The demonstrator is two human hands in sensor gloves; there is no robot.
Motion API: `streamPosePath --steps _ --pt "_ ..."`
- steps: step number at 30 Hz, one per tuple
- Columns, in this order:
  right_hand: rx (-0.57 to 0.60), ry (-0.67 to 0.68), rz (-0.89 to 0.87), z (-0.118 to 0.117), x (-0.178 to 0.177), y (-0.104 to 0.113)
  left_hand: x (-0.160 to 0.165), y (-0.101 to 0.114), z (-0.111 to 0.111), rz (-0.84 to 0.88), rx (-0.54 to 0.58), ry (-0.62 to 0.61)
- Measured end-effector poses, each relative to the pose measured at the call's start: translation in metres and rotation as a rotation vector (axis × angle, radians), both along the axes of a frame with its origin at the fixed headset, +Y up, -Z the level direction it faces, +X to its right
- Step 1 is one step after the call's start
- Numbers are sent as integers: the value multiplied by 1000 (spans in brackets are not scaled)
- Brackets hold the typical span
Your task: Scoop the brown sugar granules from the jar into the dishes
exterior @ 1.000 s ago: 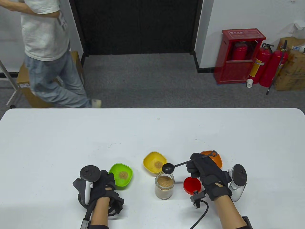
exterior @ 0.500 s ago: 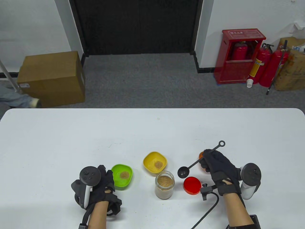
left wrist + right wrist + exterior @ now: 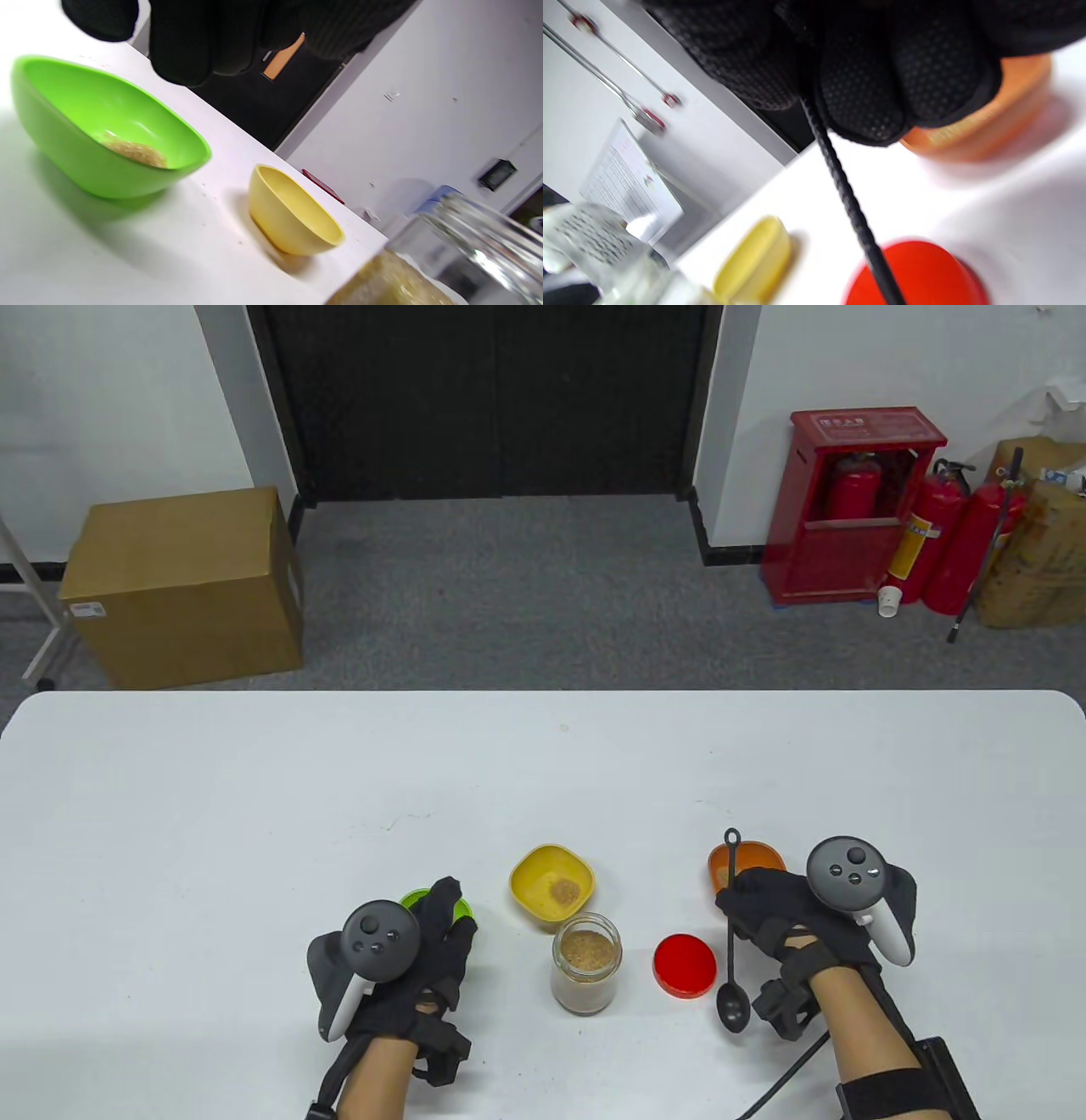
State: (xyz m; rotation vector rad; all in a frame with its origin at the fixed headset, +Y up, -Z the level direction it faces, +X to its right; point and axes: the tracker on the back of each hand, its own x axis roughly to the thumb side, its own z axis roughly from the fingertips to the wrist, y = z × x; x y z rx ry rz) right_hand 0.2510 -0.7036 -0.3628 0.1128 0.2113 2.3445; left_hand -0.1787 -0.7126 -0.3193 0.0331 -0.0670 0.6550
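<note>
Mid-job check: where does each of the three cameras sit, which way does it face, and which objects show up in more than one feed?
Table view: high, looking down; both forearms, left hand, right hand gripping the black spoon.
Left wrist view: low over the table, facing the green dish, yellow dish and jar; gloved fingertips on top.
Right wrist view: low, facing red lid and orange dish; fingers pinch the spoon handle.
Shared: both wrist views show the yellow dish and jar.

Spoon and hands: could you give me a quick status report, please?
Right hand grips spoon by the handle, bowl pointing toward the person. Left hand holds nothing, over green dish. Jar open, lid beside it; nothing blocking.
</note>
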Motion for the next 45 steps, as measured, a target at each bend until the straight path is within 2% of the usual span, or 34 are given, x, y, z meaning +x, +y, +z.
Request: streamPosePath --steps 7,11,16,26,34,45 --pt "-208 85 134 1 -3 -34 12 -4 0 -34 -18 -59" --pt "-277 111 249 -1 -8 -46 17 -6 0 -51 -28 -77" --pt "-305 133 414 -4 -16 -55 20 -8 -1 -70 -43 -93" --pt "-232 82 552 -6 -23 -52 22 -9 -1 -85 -55 -103" --pt "-203 54 501 -2 -18 -43 24 -8 0 -138 -62 -78" --pt "-27 115 374 8 -38 -11 28 -10 -1 -107 -58 -139"
